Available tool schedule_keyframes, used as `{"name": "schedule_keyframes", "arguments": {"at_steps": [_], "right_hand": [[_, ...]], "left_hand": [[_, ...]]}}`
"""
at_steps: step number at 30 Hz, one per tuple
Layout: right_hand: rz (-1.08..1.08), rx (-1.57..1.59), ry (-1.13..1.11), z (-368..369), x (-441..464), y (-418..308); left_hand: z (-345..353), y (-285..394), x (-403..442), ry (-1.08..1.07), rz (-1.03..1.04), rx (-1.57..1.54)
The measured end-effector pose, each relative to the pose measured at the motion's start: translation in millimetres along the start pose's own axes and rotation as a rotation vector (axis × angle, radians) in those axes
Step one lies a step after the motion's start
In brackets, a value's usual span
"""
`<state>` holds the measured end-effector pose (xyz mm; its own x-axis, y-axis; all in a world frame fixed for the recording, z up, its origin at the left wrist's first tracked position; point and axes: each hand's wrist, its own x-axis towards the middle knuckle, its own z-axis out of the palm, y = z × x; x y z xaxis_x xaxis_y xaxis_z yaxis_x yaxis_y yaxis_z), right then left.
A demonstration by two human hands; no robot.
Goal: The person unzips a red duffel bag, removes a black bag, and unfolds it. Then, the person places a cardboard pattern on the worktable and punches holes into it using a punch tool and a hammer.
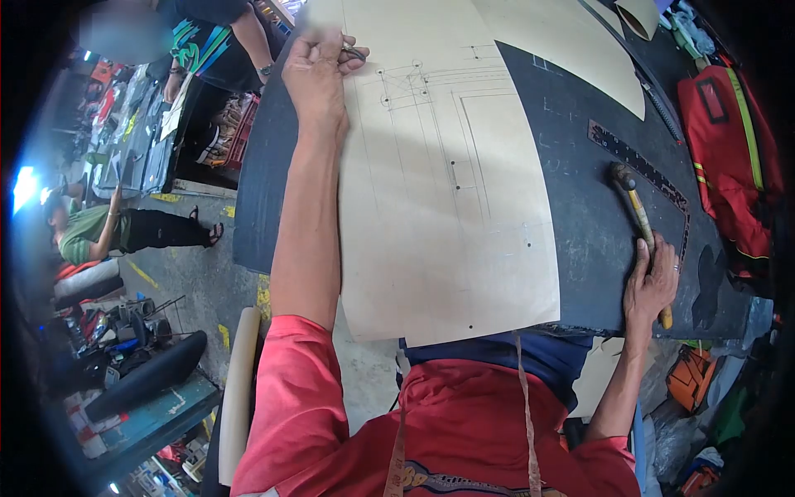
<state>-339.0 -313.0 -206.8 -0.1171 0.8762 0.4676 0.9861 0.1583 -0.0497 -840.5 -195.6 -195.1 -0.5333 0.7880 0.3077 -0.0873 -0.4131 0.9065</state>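
Note:
A large sheet of tan card point(439, 240) with pencilled lines and several small dark holes lies over the dark table. At its upper left edge, my left hand point(319, 70) is closed on a small dark metal piece point(354, 54), which may be a punch; most of it is hidden by the fingers. On the right, my right hand point(652, 282) is closed around the wooden handle of a hammer point(636, 203), whose dark head points away from me. The hammer rests over the table, beside a dark L-shaped ruler point(642, 161).
Another tan sheet point(571, 50) lies at the top right. A red bag point(729, 157) stands by the table's right edge, near a dark flat cutout point(708, 286). A tape measure point(528, 406) hangs over my red shirt. Two other people are at the left.

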Motion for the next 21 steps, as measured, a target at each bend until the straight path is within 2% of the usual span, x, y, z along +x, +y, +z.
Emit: {"name": "schedule_keyframes", "arguments": {"at_steps": [16,17,18,19,21], "right_hand": [[-0.024,0.005,0.032,-2,2,-3],[0.022,-0.018,-0.049,-3,-1,3],[-0.031,-0.021,0.056,6,-8,13],[0.020,-0.015,-0.014,3,-6,12],[-0.025,0.002,0.057,13,-11,23]], "left_hand": [[3,1,-3,0.024,0.010,0.004],[6,6,-4,0.045,-0.011,0.043],[5,3,-3,0.037,-0.012,0.054],[0,-1,1,0.034,-0.001,0.074],[0,2,-2,0.039,0.022,0.119]]}}
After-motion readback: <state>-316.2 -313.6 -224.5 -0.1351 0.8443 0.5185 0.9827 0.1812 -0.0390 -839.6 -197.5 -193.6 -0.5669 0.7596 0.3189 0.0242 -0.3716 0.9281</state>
